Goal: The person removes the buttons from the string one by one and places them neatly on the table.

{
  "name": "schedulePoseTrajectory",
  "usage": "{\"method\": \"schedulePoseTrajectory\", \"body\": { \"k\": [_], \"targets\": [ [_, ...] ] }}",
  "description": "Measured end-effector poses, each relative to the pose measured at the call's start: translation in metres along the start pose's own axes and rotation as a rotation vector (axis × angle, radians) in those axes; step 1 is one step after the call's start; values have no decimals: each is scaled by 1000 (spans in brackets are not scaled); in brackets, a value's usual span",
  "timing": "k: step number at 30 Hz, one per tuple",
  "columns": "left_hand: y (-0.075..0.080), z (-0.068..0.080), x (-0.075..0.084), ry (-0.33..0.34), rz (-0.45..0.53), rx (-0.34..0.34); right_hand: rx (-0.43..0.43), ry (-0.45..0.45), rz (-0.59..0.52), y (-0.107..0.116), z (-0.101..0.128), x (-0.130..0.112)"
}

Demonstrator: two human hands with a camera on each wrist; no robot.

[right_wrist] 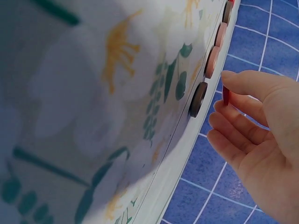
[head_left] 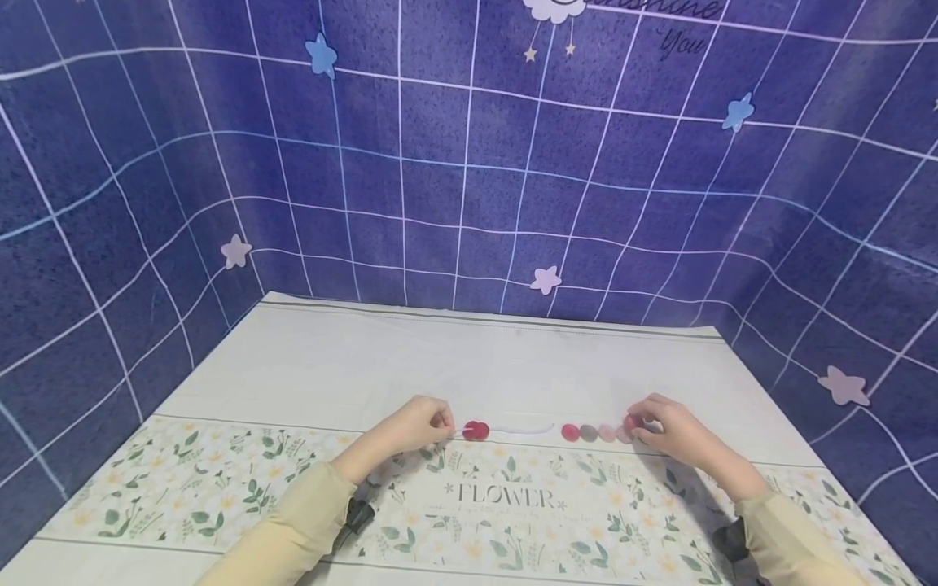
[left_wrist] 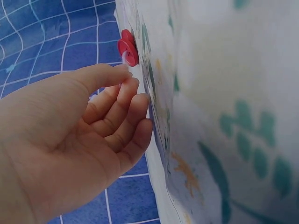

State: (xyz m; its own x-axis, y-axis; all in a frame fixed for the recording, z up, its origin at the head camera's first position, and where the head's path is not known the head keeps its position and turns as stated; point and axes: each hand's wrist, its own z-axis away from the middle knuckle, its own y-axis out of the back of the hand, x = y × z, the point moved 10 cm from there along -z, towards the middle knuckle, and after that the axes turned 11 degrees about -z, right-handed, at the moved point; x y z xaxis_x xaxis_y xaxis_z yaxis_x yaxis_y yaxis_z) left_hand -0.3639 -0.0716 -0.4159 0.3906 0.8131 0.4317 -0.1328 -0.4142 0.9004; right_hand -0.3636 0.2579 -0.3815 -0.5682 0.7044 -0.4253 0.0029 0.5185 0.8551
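- We find the left hand [head_left: 414, 427] resting on the surface [head_left: 469, 366], its grip pinching the near end of a white cord [head_left: 522, 429] just beside two red buttons [head_left: 475, 430], evidently to keep the cord taut.
- We note the right hand [head_left: 670, 431] pinching a dark red button [head_left: 633, 422] at the cord's other end.
- Beside it, a row of buttons [head_left: 595, 433] lies flat in a line along the cord.
- Beyond stands a blue grid backdrop [head_left: 469, 163].

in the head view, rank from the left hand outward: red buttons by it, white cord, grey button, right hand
1. Red buttons, just right of the left hand.
2. White cord, stretching toward the middle.
3. Grey button, in the right-hand row.
4. Right hand, far end.
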Motion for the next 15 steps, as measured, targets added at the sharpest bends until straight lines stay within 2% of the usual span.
{"method": "schedulePoseTrajectory", "body": {
  "k": [9,15],
  "targets": [
    [-1,0,-1,-3,-3,-3,22,54,1,2,3,-1],
    [-1,-2,-1,3,5,-8,19,43,-8,4,3,0]
  ]
}}
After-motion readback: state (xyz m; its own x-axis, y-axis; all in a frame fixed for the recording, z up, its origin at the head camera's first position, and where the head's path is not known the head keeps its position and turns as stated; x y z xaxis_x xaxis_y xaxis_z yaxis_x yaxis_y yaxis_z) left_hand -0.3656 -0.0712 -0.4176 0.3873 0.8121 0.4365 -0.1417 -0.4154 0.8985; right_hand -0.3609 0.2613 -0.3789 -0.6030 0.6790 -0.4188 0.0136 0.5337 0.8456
